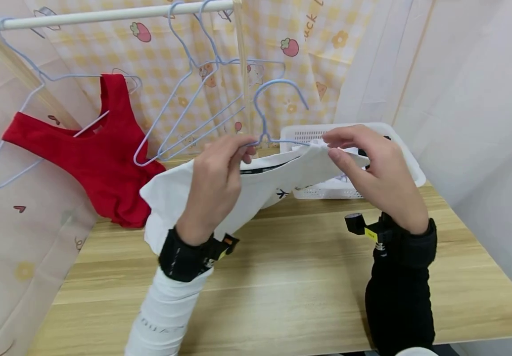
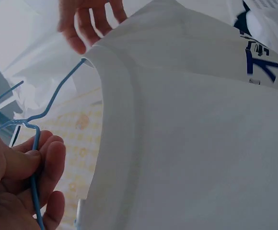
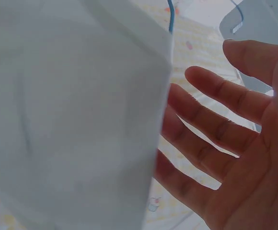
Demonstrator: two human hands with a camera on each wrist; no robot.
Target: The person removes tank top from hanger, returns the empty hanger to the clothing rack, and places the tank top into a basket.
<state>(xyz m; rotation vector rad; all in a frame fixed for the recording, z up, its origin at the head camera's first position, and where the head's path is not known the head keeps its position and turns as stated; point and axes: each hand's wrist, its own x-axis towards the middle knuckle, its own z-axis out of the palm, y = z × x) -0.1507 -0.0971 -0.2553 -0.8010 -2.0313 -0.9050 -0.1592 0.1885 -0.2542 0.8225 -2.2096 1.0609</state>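
My left hand [image 1: 217, 180] pinches a blue wire hanger [image 1: 262, 118] just left of its hook; the left wrist view shows thumb and fingers round the wire [image 2: 35, 187]. A white T-shirt [image 1: 256, 185] with small dark prints hangs from the hanger, whose right arm runs inside the neckline. Beside the shirt's right shoulder is my right hand [image 1: 371, 165]. In the right wrist view its fingers [image 3: 225, 96] are spread and gently bent, some partly hidden behind the white cloth [image 3: 81, 120], with nothing pinched between thumb and fingers.
A rack with a white rail [image 1: 104, 16] stands at the back left, holding two bare blue hangers [image 1: 189, 69] and one with a red sleeveless top [image 1: 117, 148]. Behind the shirt, a white plastic basket [image 1: 409, 158] with clothes sits on the wooden table [image 1: 282, 282].
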